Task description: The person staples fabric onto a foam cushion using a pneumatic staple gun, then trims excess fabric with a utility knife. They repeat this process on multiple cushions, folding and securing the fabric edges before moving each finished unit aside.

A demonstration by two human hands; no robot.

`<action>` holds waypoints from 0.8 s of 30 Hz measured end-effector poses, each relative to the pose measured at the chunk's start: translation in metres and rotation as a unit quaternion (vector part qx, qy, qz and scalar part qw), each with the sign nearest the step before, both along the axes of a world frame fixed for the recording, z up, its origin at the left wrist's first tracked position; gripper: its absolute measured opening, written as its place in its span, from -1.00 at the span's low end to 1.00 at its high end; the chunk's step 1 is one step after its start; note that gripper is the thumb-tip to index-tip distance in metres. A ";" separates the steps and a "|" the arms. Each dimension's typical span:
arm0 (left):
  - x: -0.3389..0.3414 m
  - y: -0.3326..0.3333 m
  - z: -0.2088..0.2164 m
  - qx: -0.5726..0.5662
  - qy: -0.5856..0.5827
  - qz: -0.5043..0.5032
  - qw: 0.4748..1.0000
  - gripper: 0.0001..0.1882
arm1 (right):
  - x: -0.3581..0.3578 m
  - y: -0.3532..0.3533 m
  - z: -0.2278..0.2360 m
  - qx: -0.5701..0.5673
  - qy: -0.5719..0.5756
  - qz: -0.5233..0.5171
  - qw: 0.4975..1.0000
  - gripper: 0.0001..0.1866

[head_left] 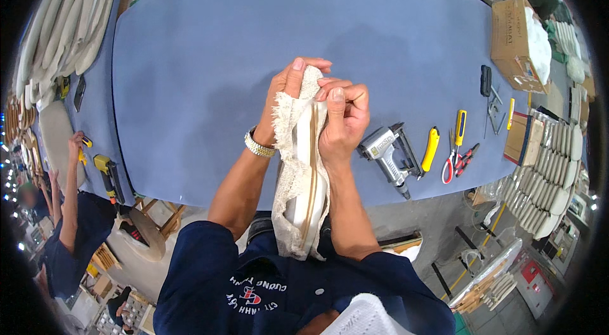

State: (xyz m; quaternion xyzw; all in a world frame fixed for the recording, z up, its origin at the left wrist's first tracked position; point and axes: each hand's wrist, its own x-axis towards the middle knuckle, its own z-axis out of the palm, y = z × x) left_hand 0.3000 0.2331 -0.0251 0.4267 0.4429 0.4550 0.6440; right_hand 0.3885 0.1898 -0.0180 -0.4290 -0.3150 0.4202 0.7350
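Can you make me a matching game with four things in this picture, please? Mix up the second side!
1. cardboard box
2. nail gun
3. utility knife
4. frayed cloth

A. yellow
B. held in the person's fingers
C. brown, with something white inside
D. silver and black

Right pairs: 1-C, 2-D, 3-A, 4-B

Long slim piece (305, 145), part-wrapped in frayed, nubby cream fabric (287, 167), lengthwise mid-view
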 end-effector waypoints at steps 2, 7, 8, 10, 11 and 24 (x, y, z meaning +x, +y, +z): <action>-0.001 -0.004 0.000 0.045 0.027 -0.011 0.999 -0.46 | 0.000 -0.002 0.002 0.003 -0.003 -0.004 1.000 -0.81; -0.003 -0.004 0.001 0.088 0.105 -0.058 0.989 -0.60 | 0.005 -0.004 0.000 -0.008 0.009 -0.005 1.000 -0.82; -0.001 -0.004 0.004 0.086 0.105 -0.067 0.988 -0.60 | 0.010 -0.005 -0.001 -0.007 0.000 -0.005 1.000 -0.84; 0.001 -0.004 0.007 0.097 0.115 -0.078 0.986 -0.59 | 0.020 -0.012 -0.001 -0.029 -0.057 -0.008 0.998 -0.90; 0.003 -0.004 0.006 0.111 0.123 -0.075 0.983 -0.58 | 0.031 -0.023 0.001 -0.048 -0.109 -0.008 0.993 -0.94; 0.007 -0.008 -0.008 0.187 0.172 -0.080 0.964 -0.34 | 0.169 -0.150 -0.092 -0.408 -0.592 0.108 0.687 0.04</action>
